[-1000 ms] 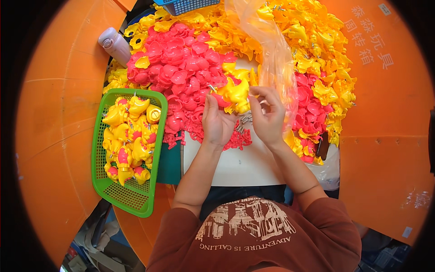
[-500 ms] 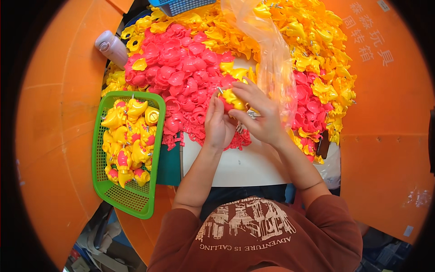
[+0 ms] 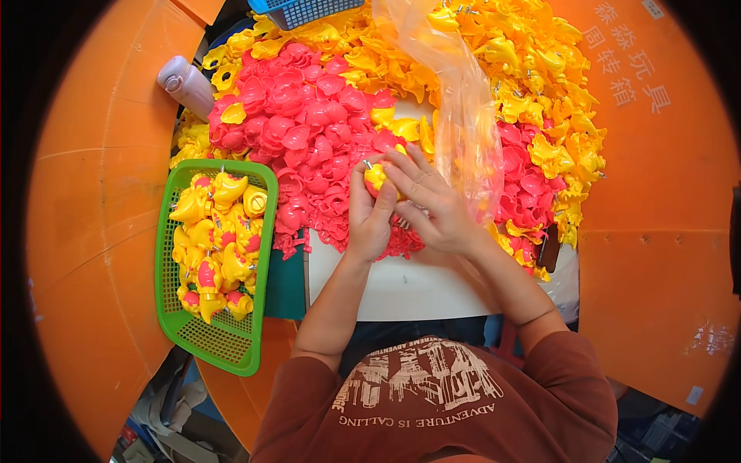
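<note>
Between my two hands is a yellow and pink plastic toy piece with a small metal pin sticking out on its left. My left hand wraps it from the left and below, thumb against its side. Over its right side lies my right hand, fingers closed on it and hiding much of it. Just behind and left of the hands is a heap of glossy pink plastic shells. Yellow plastic parts lie right behind my right hand.
A green basket of assembled yellow and pink pieces stands at left. Behind it is a lilac bottle. More yellow parts, a clear plastic bag and a blue basket lie farther back. Orange panels flank the white work surface.
Both hands have drawn closer together around the toy piece, which has shifted slightly left and down and turned. My right fingers now cover more of it.
</note>
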